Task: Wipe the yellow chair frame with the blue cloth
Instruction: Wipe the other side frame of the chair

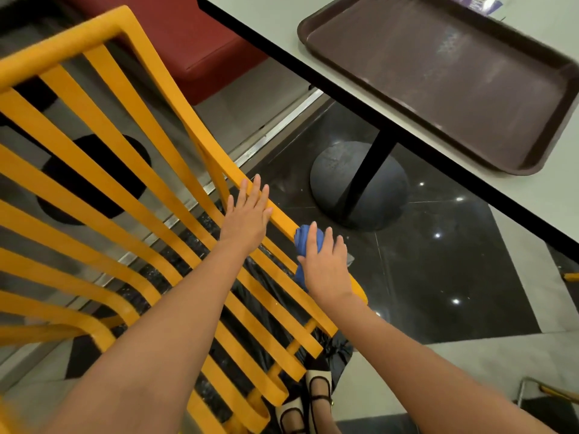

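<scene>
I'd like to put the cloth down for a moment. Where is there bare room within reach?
The brown tray lies bare inside its rim. A bare strip of table runs between the tray and the table's black edge. The yellow chair frame is crowded: the left hand rests on its rail, the right hand grips the blue cloth there.

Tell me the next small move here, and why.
Probably slide the right hand with the blue cloth further up the yellow rail toward the left hand. The cloth already sits against that rail, and the left hand lies flat on it higher up, seemingly steadying the chair.
</scene>
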A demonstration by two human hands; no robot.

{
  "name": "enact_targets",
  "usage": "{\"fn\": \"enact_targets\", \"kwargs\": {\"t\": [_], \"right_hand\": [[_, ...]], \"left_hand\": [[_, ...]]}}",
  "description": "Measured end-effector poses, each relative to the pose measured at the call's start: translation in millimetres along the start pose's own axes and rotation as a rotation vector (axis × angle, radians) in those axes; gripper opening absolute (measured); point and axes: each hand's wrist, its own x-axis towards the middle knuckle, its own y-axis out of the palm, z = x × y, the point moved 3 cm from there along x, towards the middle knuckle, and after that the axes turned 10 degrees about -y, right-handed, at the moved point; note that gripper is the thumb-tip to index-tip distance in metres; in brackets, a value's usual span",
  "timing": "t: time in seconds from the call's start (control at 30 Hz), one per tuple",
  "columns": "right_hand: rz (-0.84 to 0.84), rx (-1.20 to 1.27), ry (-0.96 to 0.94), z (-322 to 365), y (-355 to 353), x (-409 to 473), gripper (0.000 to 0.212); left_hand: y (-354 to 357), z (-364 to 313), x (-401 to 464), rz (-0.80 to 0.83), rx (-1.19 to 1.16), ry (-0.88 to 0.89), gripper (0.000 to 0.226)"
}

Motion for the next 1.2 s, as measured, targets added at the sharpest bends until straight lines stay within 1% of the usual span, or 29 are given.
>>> {"fn": "enact_targets", "kwargs": {"t": [0.1,0.17,0.2,0.27,0.33,0.37,0.4,0.47,0.5,0.57,0.6,0.73,0.83,0.93,1.03,1.2], "right_hand": [[0.035,0.006,-0.022,19,-15,28,0.068],[0.03,0.033,-0.057,19,-20,25,0.071],[0.021,0.042,-0.066,15,-21,17,0.074],[-0.061,-0.032,-0.093,6,-25,-4,0.086],[-0.109,0.057,-0.077,-2,-24,-18,0.089],[-0.092,0.122,-0.064,-5,-19,-18,0.087],[-0.088,0.133,-0.059,-5,-18,-15,0.088],[-0.049,0.029,-0.062,-1,-14,-2,0.097],[-0.017,0.01,-0.058,5,-15,7,0.095],[0.012,0.026,-0.096,18,-14,33,0.079],[0.005,0.027,-0.099,26,-16,50,0.075],[0.004,0.025,-0.139,66,-31,114,0.077],[0.001,0.03,-0.17,75,-37,132,0.077],[-0.002,0.079,-0.178,60,-35,108,0.074],[0.005,0.123,-0.155,45,-26,85,0.072],[0.007,0.093,-0.134,59,-30,111,0.071]], "left_hand": [[-2,1,1,0.001,0.02,0.008,0.05],[-4,4,1,0.004,0.046,0.018,0.049],[-4,7,1,-0.003,0.067,0.028,0.049],[-6,14,2,-0.038,0.098,0.036,0.048],[-12,24,8,-0.076,0.092,0.01,0.049],[-16,30,12,-0.097,0.089,-0.011,0.05],[-21,35,17,-0.118,0.087,-0.031,0.051],[-32,45,26,-0.16,0.069,-0.078,0.052],[-38,49,30,-0.184,0.055,-0.106,0.052],[-49,55,37,-0.227,0.063,-0.141,0.05],[-53,58,40,-0.241,0.09,-0.142,0.05],[-62,70,50,-0.264,0.186,-0.109,0.049],[-64,75,52,-0.261,0.217,-0.075,0.05],[-65,73,50,-0.256,0.166,-0.059,0.051],[-64,67,47,-0.234,0.06,-0.061,0.052],[-65,66,47,-0.209,-0.085,-0.097,0.05]]}}
